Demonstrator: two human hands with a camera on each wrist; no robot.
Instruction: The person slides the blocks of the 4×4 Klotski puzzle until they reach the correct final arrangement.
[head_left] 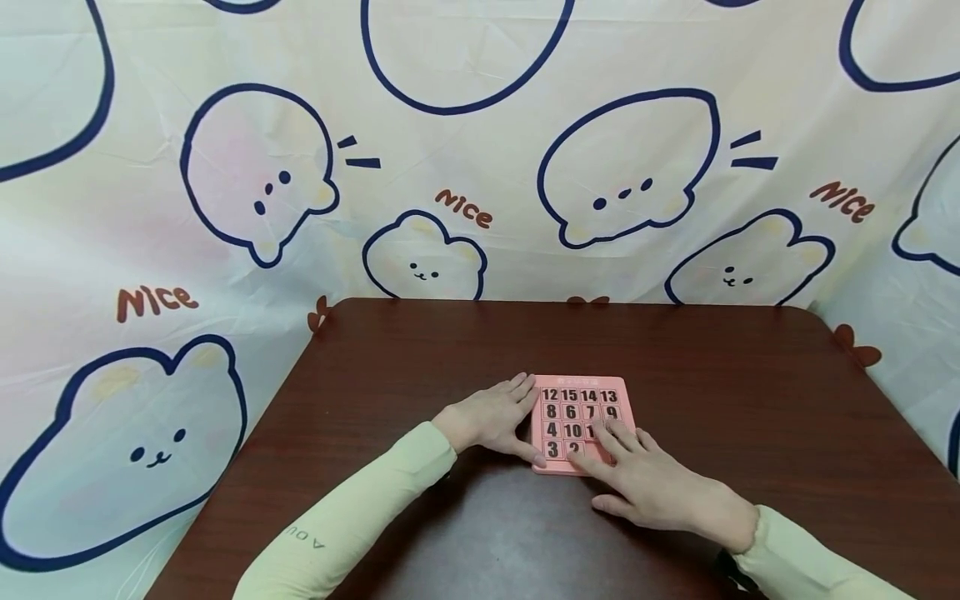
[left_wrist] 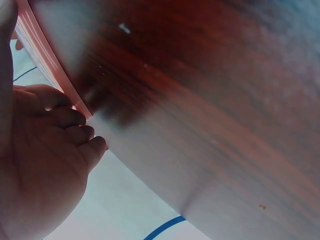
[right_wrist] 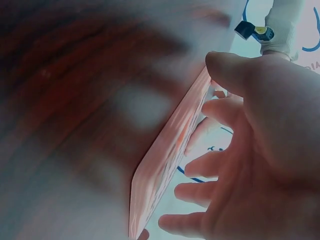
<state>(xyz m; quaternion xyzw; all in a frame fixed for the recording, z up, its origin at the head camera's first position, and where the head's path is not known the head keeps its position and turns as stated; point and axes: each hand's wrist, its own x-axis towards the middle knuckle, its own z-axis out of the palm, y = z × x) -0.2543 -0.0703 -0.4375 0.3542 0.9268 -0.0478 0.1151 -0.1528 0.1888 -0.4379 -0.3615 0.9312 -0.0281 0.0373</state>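
Note:
A pink number slide puzzle (head_left: 581, 381) lies flat on the brown table, with black numbers on its white tiles. My left hand (head_left: 495, 418) rests along its left side, fingertips at the upper left edge and thumb over the lower left corner. In the left wrist view, the fingers (left_wrist: 80, 125) lie against the pink rim. Over the lower right part of the puzzle, my right hand (head_left: 645, 479) is spread, its index fingertip at the "2" tile (head_left: 573, 447). That hand hides some tiles on the right. Its thumb points left, below the puzzle's front edge.
The dark brown table (head_left: 420, 350) has rounded far corners. Behind it and at both sides hangs a pale curtain (head_left: 510, 167) with blue bear outlines and the word "Nice". A dark band (head_left: 735, 571) sits at the right wrist.

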